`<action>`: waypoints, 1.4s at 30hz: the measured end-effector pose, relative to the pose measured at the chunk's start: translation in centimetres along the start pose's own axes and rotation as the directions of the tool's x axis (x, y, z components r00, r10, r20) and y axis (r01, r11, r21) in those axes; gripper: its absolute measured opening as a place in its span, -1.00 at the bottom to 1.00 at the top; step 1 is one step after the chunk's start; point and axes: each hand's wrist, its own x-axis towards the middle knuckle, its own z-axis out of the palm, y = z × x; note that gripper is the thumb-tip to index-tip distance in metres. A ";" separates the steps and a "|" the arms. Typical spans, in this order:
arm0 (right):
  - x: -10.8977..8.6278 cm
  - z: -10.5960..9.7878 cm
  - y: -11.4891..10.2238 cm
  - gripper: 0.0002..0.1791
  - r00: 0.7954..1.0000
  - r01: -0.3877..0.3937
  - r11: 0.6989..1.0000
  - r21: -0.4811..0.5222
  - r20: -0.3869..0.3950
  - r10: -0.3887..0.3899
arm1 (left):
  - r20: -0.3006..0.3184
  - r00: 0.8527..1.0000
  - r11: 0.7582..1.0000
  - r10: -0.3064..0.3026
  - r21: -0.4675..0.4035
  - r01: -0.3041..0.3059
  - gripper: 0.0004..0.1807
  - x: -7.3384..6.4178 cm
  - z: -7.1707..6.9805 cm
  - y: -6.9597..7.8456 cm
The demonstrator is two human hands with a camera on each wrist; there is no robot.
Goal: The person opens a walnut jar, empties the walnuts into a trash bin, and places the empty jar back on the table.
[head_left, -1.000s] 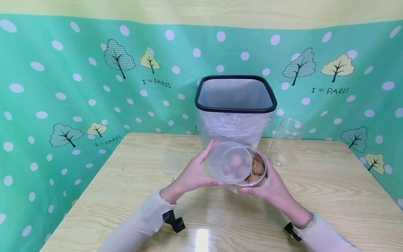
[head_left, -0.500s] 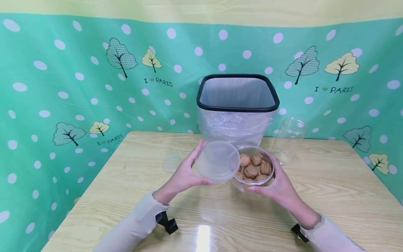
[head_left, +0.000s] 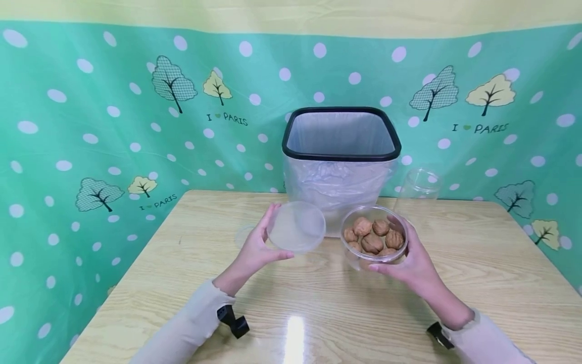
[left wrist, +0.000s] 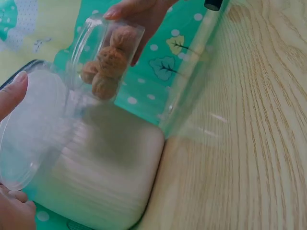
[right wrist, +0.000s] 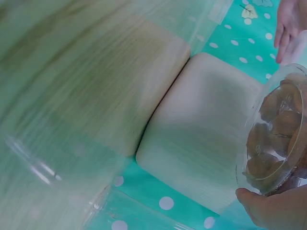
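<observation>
Holding a lid [head_left: 297,227] in left hand [head_left: 255,250], tub [head_left: 356,262] of walnuts [head_left: 372,243] in right hand [head_left: 416,264], lid and tub just apart.

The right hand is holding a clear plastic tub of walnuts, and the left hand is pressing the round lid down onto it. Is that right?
Not quite: the round lid isn't on the clear plastic tub. The head view shows the left hand holding it apart, beside the open tub. The rest is right.
</observation>
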 end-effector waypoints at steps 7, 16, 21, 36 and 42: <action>-0.1 -0.4 -0.5 0.25 1.000 -0.012 1.000 -0.013 -0.006 0.012 | -0.023 0.992 0.992 -0.126 0.012 0.127 0.26 -0.3 -0.5 -1.6; -0.3 -0.9 -0.5 0.24 1.000 -0.025 1.000 -0.008 -0.002 0.025 | -0.076 0.961 0.962 -0.265 0.038 0.269 0.24 -0.7 -0.8 -3.6; -0.5 -0.9 -0.4 0.23 1.000 0.000 1.000 -0.010 -0.008 0.000 | -0.072 0.928 0.928 -0.365 0.051 0.369 0.22 -0.9 -0.9 -4.5; -0.7 -1.9 -0.2 0.24 0.999 -0.037 0.998 -0.059 -0.025 0.035 | 0.051 0.906 0.903 -0.421 0.115 0.414 0.32 -1.8 -0.8 -5.7; -0.6 -2.2 -0.4 0.24 0.999 -0.038 0.998 -0.059 -0.031 0.037 | 0.076 0.920 0.917 -0.385 0.141 0.372 0.23 -1.8 -1.2 -5.4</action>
